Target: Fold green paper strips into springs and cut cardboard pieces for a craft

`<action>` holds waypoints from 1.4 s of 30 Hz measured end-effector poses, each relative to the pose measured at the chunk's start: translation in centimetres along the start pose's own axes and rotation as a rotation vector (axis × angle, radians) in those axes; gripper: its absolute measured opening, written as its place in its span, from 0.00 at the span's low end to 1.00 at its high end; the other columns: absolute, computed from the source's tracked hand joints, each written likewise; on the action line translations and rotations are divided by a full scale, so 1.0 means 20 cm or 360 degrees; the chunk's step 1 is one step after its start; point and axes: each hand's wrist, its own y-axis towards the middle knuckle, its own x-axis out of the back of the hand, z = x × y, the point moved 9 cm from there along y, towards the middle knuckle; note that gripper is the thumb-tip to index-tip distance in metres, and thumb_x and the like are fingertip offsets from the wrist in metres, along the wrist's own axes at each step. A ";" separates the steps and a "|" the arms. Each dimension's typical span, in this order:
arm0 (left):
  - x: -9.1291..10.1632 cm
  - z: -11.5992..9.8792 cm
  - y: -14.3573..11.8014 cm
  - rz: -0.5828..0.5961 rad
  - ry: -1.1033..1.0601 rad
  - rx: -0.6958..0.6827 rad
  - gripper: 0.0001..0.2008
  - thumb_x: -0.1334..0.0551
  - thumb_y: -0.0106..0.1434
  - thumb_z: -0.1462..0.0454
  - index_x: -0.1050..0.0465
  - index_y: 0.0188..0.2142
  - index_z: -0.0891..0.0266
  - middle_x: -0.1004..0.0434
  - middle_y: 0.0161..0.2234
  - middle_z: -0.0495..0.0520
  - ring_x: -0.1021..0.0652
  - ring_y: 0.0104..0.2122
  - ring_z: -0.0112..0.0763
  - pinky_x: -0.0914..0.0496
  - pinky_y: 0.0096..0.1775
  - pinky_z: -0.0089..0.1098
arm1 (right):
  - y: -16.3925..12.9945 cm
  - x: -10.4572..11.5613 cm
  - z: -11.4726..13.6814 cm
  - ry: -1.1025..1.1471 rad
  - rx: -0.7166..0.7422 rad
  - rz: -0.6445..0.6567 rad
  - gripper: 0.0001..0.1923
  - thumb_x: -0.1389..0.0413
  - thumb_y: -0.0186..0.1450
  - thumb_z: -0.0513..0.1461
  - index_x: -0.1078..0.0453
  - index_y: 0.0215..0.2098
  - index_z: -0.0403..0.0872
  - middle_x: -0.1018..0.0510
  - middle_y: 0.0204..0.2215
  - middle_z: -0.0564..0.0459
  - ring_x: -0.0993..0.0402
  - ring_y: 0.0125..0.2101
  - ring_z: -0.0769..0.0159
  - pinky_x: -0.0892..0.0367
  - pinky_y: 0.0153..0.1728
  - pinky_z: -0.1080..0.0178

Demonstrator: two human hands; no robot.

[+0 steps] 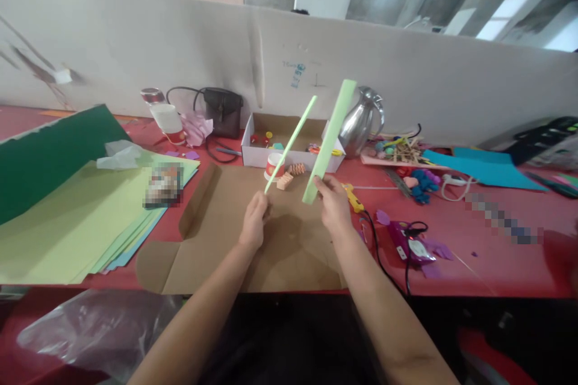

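Note:
My left hand (256, 219) is closed around the lower end of a thin light-green paper strip (293, 138), which slants up to the right. In my right hand (333, 201) a wider light-green paper strip (332, 135) is pinched near its lower end, tilted the same way. Both strips are held up in the air, apart from each other. Beneath them lies an opened flat piece of brown cardboard (293, 252). Behind the thin strip stand a red and white paper cup (273, 165) and small folded paper pieces (285, 180).
A white box (257, 157) with small items stands behind, beside a metal jug (356, 129). Coloured paper sheets (58, 210) are stacked at left. A yellow glue gun (353, 198), its cord and a purple packet (413, 249) lie at right, near blue paper (487, 165).

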 end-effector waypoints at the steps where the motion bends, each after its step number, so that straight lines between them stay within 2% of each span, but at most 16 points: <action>1: -0.01 0.00 0.00 0.0047 -0.0102 0.0009 0.19 0.53 0.65 0.48 0.39 0.28 0.58 0.41 0.22 0.47 0.41 0.20 0.26 0.44 0.23 0.29 | -0.01 0.00 0.00 0.0051 0.0000 -0.0035 0.20 0.47 0.59 0.55 0.35 0.36 0.47 0.29 0.28 0.55 0.35 0.25 0.70 0.41 0.25 0.68; 4: -0.04 -0.01 0.01 0.0143 -0.0354 0.0037 0.14 0.50 0.64 0.53 0.40 0.28 0.58 0.41 0.22 0.47 0.40 0.19 0.25 0.44 0.22 0.29 | -0.03 0.00 -0.01 0.0154 -0.0003 -0.0095 0.20 0.45 0.57 0.55 0.36 0.34 0.48 0.29 0.28 0.55 0.34 0.26 0.69 0.40 0.25 0.67; 8: -0.01 0.01 0.03 0.0098 -0.0479 0.0056 0.08 0.40 0.60 0.58 0.38 0.32 0.58 0.33 0.26 0.47 0.32 0.24 0.25 0.37 0.27 0.27 | -0.09 0.00 -0.03 0.0200 -0.0005 -0.0141 0.17 0.43 0.57 0.52 0.38 0.30 0.48 0.32 0.22 0.59 0.36 0.22 0.71 0.42 0.22 0.68; 12: 0.00 0.06 0.05 0.0098 -0.0604 0.0132 0.17 0.32 0.52 0.61 0.33 0.40 0.58 0.23 0.35 0.50 0.25 0.33 0.28 0.31 0.33 0.27 | -0.14 -0.03 -0.03 0.0125 0.0021 -0.0099 0.15 0.44 0.59 0.51 0.36 0.32 0.48 0.27 0.26 0.56 0.30 0.27 0.67 0.37 0.26 0.67; 15: 0.01 0.11 0.06 0.0096 -0.0662 0.0207 0.19 0.28 0.47 0.63 0.29 0.39 0.60 0.21 0.34 0.50 0.23 0.34 0.29 0.29 0.36 0.29 | -0.16 -0.06 -0.03 0.0062 0.0044 -0.0007 0.15 0.44 0.60 0.50 0.35 0.35 0.47 0.24 0.31 0.52 0.27 0.32 0.65 0.33 0.31 0.65; 17: 0.01 0.13 0.07 0.0088 -0.0694 0.0265 0.15 0.27 0.47 0.63 0.26 0.34 0.63 0.21 0.32 0.50 0.22 0.31 0.28 0.29 0.37 0.29 | -0.16 -0.08 -0.02 0.0041 0.0086 0.0072 0.14 0.44 0.61 0.49 0.33 0.35 0.46 0.23 0.33 0.52 0.27 0.33 0.64 0.31 0.34 0.64; 19: 0.01 0.15 0.07 0.0104 -0.0696 0.0306 0.13 0.27 0.48 0.62 0.25 0.31 0.65 0.20 0.30 0.52 0.22 0.30 0.29 0.28 0.37 0.31 | -0.17 -0.10 -0.03 0.0064 0.0079 0.0153 0.14 0.43 0.61 0.48 0.32 0.36 0.46 0.23 0.32 0.52 0.27 0.32 0.64 0.31 0.33 0.64; 24: -0.01 0.12 0.06 0.0140 -0.0739 0.0304 0.14 0.29 0.52 0.59 0.22 0.35 0.66 0.18 0.34 0.56 0.20 0.35 0.34 0.27 0.42 0.33 | -0.19 -0.15 -0.10 0.0219 -0.0110 0.0288 0.16 0.41 0.59 0.50 0.31 0.39 0.47 0.23 0.31 0.53 0.28 0.28 0.65 0.31 0.23 0.66; 27: -0.03 0.11 0.05 0.0194 -0.0750 0.0314 0.14 0.29 0.53 0.60 0.23 0.38 0.65 0.19 0.37 0.56 0.20 0.37 0.34 0.27 0.44 0.34 | -0.19 -0.16 -0.12 0.0260 -0.0143 0.0272 0.17 0.41 0.59 0.50 0.31 0.39 0.48 0.23 0.29 0.53 0.27 0.27 0.64 0.30 0.21 0.66; 31: -0.06 0.11 0.04 0.0308 -0.0729 0.0327 0.15 0.30 0.54 0.61 0.24 0.40 0.64 0.19 0.39 0.56 0.20 0.38 0.35 0.27 0.43 0.35 | -0.19 -0.17 -0.13 0.0299 -0.0172 0.0244 0.17 0.41 0.59 0.49 0.31 0.41 0.49 0.22 0.31 0.53 0.26 0.28 0.64 0.31 0.20 0.67; 42: -0.05 0.14 0.05 0.0234 -0.0596 0.0313 0.18 0.29 0.52 0.60 0.25 0.42 0.63 0.19 0.39 0.56 0.21 0.36 0.33 0.27 0.37 0.31 | -0.19 -0.17 -0.15 0.0292 -0.0228 0.0230 0.16 0.40 0.59 0.49 0.32 0.39 0.48 0.23 0.28 0.54 0.26 0.27 0.64 0.32 0.18 0.68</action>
